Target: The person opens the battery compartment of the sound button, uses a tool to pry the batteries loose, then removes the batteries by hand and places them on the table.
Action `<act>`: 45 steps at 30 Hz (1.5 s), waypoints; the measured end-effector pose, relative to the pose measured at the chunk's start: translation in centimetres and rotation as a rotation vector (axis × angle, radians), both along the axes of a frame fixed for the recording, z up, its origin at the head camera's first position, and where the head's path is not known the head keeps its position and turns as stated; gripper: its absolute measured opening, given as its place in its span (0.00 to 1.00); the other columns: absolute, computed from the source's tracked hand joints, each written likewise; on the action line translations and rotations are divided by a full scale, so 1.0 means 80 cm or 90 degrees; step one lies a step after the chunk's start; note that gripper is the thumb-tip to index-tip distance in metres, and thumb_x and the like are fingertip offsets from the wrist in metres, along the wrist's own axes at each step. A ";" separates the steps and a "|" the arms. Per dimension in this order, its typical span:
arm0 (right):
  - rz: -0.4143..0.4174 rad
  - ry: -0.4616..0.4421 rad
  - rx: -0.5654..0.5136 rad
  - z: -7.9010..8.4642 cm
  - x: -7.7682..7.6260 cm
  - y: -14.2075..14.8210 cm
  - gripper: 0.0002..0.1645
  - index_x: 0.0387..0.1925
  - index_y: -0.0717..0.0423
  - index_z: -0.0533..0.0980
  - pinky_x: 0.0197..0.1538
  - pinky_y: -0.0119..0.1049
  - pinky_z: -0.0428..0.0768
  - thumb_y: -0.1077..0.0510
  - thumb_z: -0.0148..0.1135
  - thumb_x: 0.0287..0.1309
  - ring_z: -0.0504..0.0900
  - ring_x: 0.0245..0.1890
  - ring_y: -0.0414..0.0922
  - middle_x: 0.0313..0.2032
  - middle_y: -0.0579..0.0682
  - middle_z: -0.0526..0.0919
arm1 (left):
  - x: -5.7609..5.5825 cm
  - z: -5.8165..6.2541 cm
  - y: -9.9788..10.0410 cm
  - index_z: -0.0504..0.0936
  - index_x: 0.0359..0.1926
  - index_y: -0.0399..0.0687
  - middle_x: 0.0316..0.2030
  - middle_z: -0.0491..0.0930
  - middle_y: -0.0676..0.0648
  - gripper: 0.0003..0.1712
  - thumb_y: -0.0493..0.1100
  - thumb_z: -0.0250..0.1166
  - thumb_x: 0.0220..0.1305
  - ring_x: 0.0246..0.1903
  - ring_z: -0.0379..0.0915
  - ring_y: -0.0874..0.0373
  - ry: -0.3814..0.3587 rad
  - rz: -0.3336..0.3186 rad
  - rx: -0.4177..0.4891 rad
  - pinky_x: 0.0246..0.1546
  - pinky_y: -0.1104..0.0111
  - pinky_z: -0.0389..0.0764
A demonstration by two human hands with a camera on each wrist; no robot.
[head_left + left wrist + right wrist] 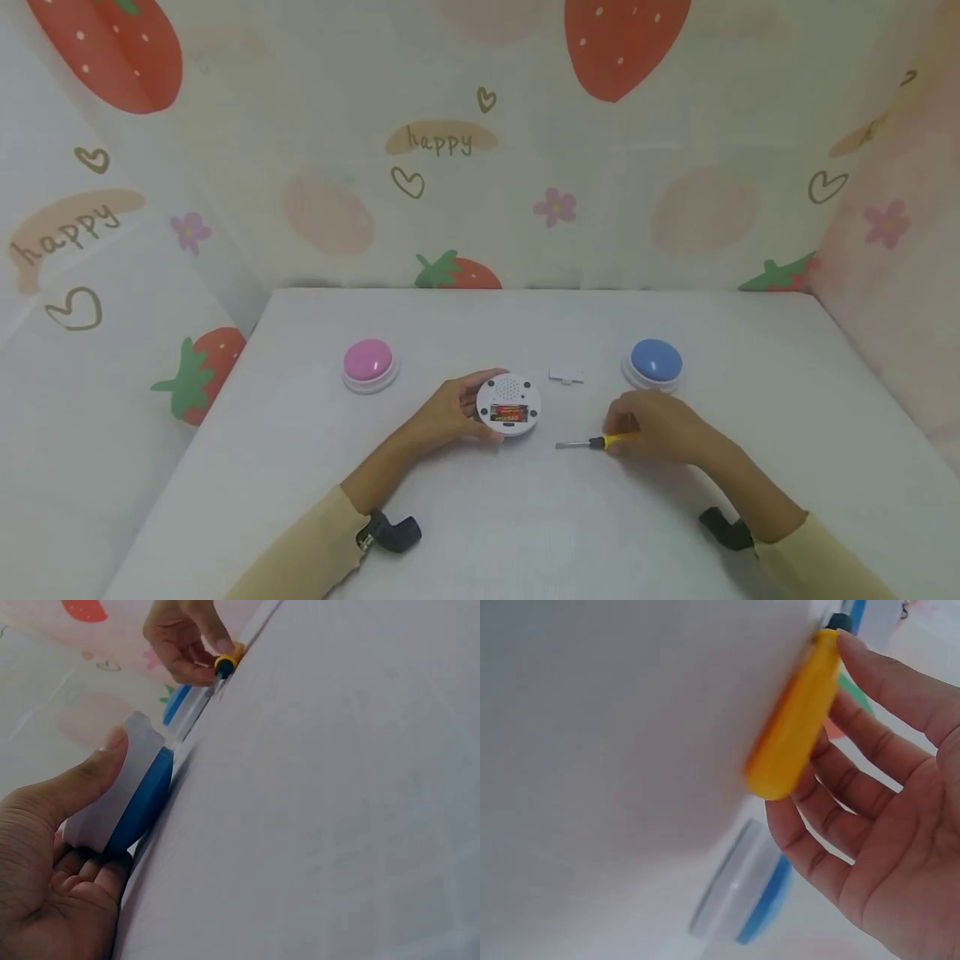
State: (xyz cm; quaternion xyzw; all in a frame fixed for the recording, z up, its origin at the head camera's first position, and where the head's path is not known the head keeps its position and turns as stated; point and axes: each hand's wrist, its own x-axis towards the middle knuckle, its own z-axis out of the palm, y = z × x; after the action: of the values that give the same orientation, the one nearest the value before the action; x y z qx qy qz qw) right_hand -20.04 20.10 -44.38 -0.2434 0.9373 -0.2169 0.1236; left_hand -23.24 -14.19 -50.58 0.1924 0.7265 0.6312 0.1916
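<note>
My left hand [442, 414] grips a round white push button [509, 388] by its edge, underside up. Its battery compartment is uncovered, showing batteries [509, 413] with red and black wrapping. From the left wrist view, the blue dome [142, 806] of this button faces down at the table, the thumb lying on the white base. To the right, my right hand [656, 425] pinches a screwdriver [795, 720] by its yellow handle, low over the table; the metal shaft [573, 445] points left toward the button. A small white battery cover [566, 376] lies between and beyond the hands.
A pink push button [368, 364] stands at the left, beyond my left hand. Just beyond my right hand stands a blue push button [656, 362] on a white base. The white table [480, 517] ends at a patterned curtain [510, 225] behind.
</note>
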 end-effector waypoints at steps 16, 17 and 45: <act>0.043 0.112 -0.119 0.026 -0.007 -0.063 0.13 0.47 0.51 0.87 0.47 0.46 0.87 0.57 0.72 0.61 0.84 0.42 0.48 0.38 0.42 0.86 | -0.002 0.000 0.001 0.69 0.74 0.54 0.70 0.70 0.47 0.57 0.29 0.82 0.42 0.70 0.66 0.52 -0.007 -0.006 0.008 0.64 0.68 0.73; 0.043 0.119 -0.119 0.025 -0.007 -0.069 0.13 0.48 0.51 0.87 0.47 0.46 0.87 0.57 0.72 0.61 0.84 0.43 0.48 0.38 0.43 0.87 | -0.002 0.000 0.001 0.69 0.74 0.55 0.70 0.70 0.48 0.56 0.29 0.82 0.42 0.69 0.67 0.53 -0.008 -0.006 0.008 0.64 0.68 0.74; 0.048 0.211 0.005 0.016 -0.003 -0.133 0.09 0.42 0.49 0.90 0.45 0.35 0.86 0.58 0.75 0.58 0.84 0.39 0.41 0.38 0.45 0.88 | 0.002 0.005 0.000 0.68 0.74 0.51 0.70 0.70 0.48 0.55 0.29 0.81 0.44 0.69 0.67 0.54 0.006 -0.011 -0.001 0.63 0.69 0.74</act>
State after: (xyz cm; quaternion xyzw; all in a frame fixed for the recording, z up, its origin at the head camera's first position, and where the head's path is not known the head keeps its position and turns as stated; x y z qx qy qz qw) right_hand -20.30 9.49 -43.12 -0.3102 0.9359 -0.1652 -0.0233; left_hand -23.04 -14.23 -50.16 0.2016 0.7260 0.6283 0.1938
